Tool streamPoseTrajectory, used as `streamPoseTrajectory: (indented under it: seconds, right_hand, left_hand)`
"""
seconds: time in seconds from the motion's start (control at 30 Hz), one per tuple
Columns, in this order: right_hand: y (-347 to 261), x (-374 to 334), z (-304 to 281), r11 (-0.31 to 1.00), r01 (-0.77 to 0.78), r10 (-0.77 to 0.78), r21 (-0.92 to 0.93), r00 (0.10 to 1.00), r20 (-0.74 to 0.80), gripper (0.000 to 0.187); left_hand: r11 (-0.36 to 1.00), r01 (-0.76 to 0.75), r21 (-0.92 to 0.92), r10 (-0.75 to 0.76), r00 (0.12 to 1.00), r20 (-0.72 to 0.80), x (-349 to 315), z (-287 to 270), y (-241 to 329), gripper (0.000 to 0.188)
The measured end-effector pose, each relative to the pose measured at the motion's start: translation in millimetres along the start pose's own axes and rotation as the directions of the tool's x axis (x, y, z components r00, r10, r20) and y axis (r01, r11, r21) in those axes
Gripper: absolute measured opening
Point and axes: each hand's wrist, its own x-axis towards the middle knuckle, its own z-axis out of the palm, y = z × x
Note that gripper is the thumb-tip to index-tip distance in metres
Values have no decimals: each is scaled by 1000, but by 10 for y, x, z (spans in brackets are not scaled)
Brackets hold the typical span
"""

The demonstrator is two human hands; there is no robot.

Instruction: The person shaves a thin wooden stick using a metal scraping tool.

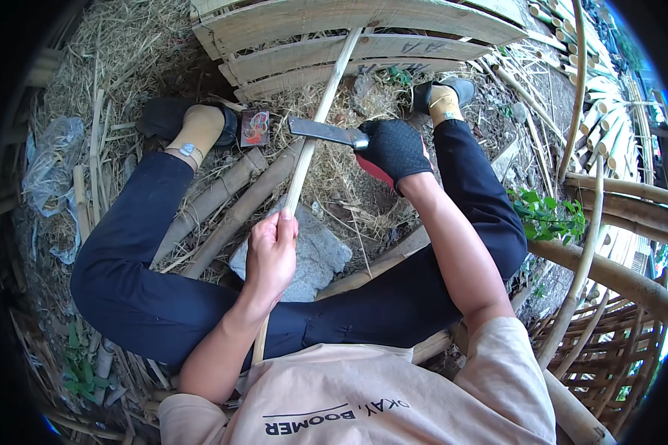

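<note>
My bare left hand [272,251] is closed round a long, pale bamboo strip [321,111], thumb on top. The strip slants from my lap up to the slats of a wooden crate. My right hand [395,154], in a black and red glove, grips a knife with a broad, flat blade [321,131]; its handle is mostly hidden in the fist. The blade lies across the strip, above my left hand. Whether its edge cuts into the bamboo I cannot tell.
A wooden crate [364,33] stands ahead between my feet. Below lie a grey stone [315,271], bamboo poles [234,211] and a small dark red packet [255,128]. Cut bamboo is stacked at the far right [608,122], above a woven basket [597,356]. Crumpled plastic [54,163] lies left.
</note>
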Motion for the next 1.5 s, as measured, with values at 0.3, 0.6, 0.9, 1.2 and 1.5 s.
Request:
streamPoseTrajectory:
  seconds: [0.3, 0.6, 0.9, 1.2, 1.5]
  right_hand:
    - [398, 194, -116, 976, -219, 219, 16, 971, -93, 32]
    - [80, -100, 31, 982, 60, -45, 177, 995, -88, 34]
    - [-409, -388, 23, 976, 179, -200, 127, 964, 176, 26]
    - [-369, -274, 107, 973, 227, -229, 32, 967, 115, 19]
    - [157, 23, -29, 993, -54, 61, 102, 996, -61, 26]
  left_hand:
    - [998, 35, -49, -33, 999, 24, 33, 14, -49, 39]
    - [911, 258, -321, -216, 963, 162, 71, -77, 147, 35]
    - [952, 183, -246, -160, 981, 114, 48, -44, 58, 39]
    - [990, 84, -112, -84, 996, 6, 45, 1, 43, 45]
    - [990, 84, -111, -77, 995, 60, -74, 56, -21, 45]
